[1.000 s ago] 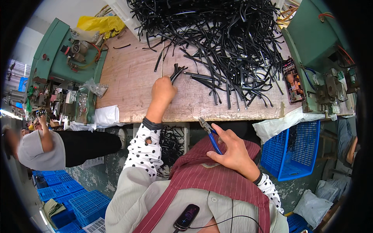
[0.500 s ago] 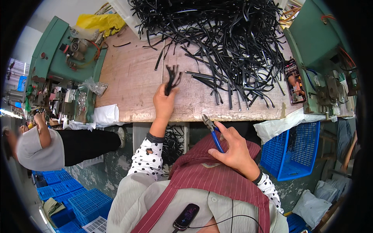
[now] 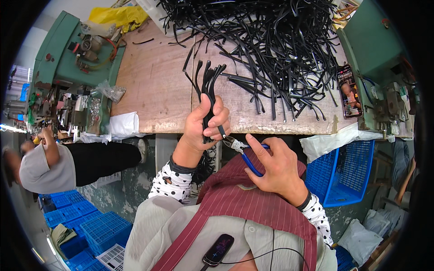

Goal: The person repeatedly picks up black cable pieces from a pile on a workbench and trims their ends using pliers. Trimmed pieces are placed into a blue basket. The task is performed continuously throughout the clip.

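Head view: left hand (image 3: 197, 125) clutches black strips (image 3: 208, 83), middles hidden; right hand (image 3: 281, 171) grips partly covered pliers (image 3: 248, 163)

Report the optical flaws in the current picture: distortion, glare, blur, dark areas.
Head view: fisheye distortion, with black corners and the green machine at left looking slanted; head view: glare from the overexposed strip light at far left, plus small glints on the black strips; head view: no obvious motion blur on the left hand, right hand or pliers.
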Available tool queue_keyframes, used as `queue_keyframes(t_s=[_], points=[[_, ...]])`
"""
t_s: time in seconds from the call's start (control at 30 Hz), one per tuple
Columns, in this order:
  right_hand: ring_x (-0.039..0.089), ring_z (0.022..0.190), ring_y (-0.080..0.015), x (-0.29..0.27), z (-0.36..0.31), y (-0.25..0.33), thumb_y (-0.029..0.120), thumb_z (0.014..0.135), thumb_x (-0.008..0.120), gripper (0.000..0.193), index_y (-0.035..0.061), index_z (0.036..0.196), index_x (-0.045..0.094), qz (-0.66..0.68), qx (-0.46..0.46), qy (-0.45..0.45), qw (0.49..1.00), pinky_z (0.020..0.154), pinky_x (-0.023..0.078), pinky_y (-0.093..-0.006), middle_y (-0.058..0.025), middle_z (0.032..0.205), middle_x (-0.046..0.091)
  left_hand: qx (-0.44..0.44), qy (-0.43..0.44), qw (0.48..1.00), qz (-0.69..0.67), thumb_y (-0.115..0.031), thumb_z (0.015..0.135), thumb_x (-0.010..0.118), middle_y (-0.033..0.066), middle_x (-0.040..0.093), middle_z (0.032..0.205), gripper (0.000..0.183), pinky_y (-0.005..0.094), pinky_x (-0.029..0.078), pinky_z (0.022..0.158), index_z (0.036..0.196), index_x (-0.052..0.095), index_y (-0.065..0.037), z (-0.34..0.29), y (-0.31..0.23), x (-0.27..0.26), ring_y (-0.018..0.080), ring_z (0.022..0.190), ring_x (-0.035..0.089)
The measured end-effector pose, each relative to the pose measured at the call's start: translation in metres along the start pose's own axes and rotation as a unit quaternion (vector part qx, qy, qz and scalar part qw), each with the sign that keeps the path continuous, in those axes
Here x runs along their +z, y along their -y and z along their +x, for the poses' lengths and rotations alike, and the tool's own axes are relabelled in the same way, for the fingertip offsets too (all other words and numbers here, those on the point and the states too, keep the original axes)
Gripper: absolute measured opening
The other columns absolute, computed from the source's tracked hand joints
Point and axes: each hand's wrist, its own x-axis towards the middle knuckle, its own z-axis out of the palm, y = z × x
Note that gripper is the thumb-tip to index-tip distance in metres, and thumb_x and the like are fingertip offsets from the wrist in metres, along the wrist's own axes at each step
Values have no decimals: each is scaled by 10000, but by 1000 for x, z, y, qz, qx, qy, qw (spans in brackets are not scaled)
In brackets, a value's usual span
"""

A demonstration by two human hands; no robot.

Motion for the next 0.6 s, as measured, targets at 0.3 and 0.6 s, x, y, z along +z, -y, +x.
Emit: queue_keyframes(t_s=[0.3,0.6], points=[[539,741,-252,-7,0,6,203,658,775,708,166,1334,564,-53,10,33,998,569,467,-360,-97,897,519,-50,25,998,-3,-479,1029,345,-45,408,621,435,199,319,423,888,496,-96,1,0,-1,24,421,359],[560,656,-250,-5,-4,-1,202,608,810,798,101,1354,547,46,61,36,996,607,488,-337,-107,809,524,274,-81,935,212,-532,1006,356,-46,373,601,433,228,342,479,875,457,-132,-6,33,16,55,427,320]])
